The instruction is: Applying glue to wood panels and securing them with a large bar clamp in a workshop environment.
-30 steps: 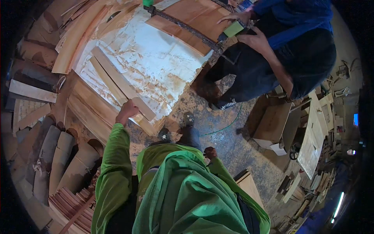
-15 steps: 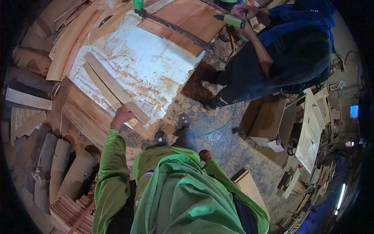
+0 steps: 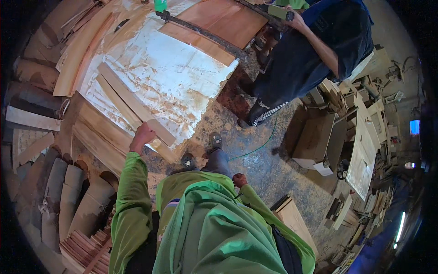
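Note:
My left hand (image 3: 144, 135) is closed on a long, flat wooden strip (image 3: 123, 93), near its closest end. A second, paler strip (image 3: 119, 101) lies alongside at a slight angle, partly covered by that hand. Both rest at the left side of a table with a white, stained top (image 3: 182, 77). Down by my right hip hangs my right hand (image 3: 239, 180), its fingers curled in, with nothing visible in them.
Across the table a co-worker (image 3: 315, 50) holds a green and black object (image 3: 278, 12). A metal bar clamp (image 3: 200, 31) lies over reddish boards (image 3: 223, 18). A thin green hose (image 3: 255, 150) crosses the floor; a cardboard box (image 3: 315, 141) stands right.
The co-worker has leaned and shifted toward the table, and the green and black object has moved up and away. My hands and the strips stay almost where they were.

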`<state>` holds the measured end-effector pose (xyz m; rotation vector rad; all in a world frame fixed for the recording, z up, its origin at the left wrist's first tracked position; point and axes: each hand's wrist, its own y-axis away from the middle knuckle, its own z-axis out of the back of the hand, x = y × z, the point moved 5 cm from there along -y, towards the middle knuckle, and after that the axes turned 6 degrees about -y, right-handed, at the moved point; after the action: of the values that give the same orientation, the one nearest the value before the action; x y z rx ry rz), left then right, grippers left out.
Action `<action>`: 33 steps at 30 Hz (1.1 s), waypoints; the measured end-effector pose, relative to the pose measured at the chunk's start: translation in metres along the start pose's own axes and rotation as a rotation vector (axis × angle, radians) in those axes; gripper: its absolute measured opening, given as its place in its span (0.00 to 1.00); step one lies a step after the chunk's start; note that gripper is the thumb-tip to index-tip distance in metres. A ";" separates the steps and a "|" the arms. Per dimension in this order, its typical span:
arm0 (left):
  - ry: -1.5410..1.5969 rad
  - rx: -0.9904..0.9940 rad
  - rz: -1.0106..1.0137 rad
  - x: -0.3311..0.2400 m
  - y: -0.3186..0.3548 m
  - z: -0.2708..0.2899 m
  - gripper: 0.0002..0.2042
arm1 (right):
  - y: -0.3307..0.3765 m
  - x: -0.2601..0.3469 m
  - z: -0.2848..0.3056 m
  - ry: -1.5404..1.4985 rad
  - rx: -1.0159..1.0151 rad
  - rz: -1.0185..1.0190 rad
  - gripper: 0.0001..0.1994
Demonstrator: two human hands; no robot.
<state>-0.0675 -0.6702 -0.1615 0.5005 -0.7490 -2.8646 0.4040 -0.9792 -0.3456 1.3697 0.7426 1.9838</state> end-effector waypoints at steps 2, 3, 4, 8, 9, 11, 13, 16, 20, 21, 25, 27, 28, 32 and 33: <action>0.012 -0.004 -0.022 0.001 -0.001 0.000 0.23 | 0.003 0.008 0.001 -0.012 -0.008 -0.059 0.15; 0.012 0.010 -0.010 0.003 -0.003 -0.004 0.23 | 0.006 0.012 0.002 -0.009 -0.005 -0.054 0.15; 0.013 0.021 0.003 0.006 -0.005 -0.004 0.23 | 0.006 0.014 0.002 -0.026 -0.006 -0.041 0.14; 0.029 0.028 -0.004 0.000 -0.008 -0.010 0.23 | 0.007 0.007 0.005 -0.113 -0.074 -0.084 0.13; 0.031 0.020 -0.006 0.002 -0.009 -0.008 0.23 | 0.004 0.007 0.004 -0.114 -0.075 -0.077 0.13; 0.024 0.044 0.008 0.003 -0.010 -0.011 0.23 | -0.006 -0.006 0.003 0.040 0.046 -0.044 0.12; 0.079 0.035 -0.014 0.006 -0.006 -0.008 0.25 | -0.009 -0.010 0.002 -0.012 0.024 -0.065 0.13; 0.089 0.039 -0.014 0.002 0.003 0.001 0.27 | -0.009 -0.009 0.000 -0.066 0.043 -0.110 0.14; 0.052 0.030 -0.022 -0.008 0.006 0.004 0.26 | -0.003 -0.003 0.002 -0.057 -0.005 -0.166 0.14; 0.049 0.026 -0.014 -0.012 0.007 0.005 0.26 | -0.002 -0.001 0.002 -0.024 0.015 -0.138 0.14; 0.144 0.052 0.011 0.003 -0.001 -0.007 0.26 | 0.001 0.005 0.003 0.050 -0.006 0.045 0.15; 0.080 0.070 0.012 0.009 -0.007 -0.011 0.26 | -0.001 0.000 0.000 0.091 0.005 0.011 0.15; 0.061 0.064 -0.001 -0.003 0.001 -0.001 0.26 | -0.003 -0.002 -0.001 0.106 0.007 -0.006 0.15; 0.054 -0.029 -0.063 0.016 -0.016 -0.022 0.25 | -0.005 0.000 -0.008 0.402 0.074 0.076 0.14; 0.072 -0.060 -0.076 0.022 -0.018 -0.023 0.24 | -0.006 0.002 -0.010 0.389 0.080 0.083 0.14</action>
<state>-0.0809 -0.6696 -0.1955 0.6331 -0.6446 -2.9107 0.3947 -0.9746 -0.3516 1.0820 0.9598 2.3439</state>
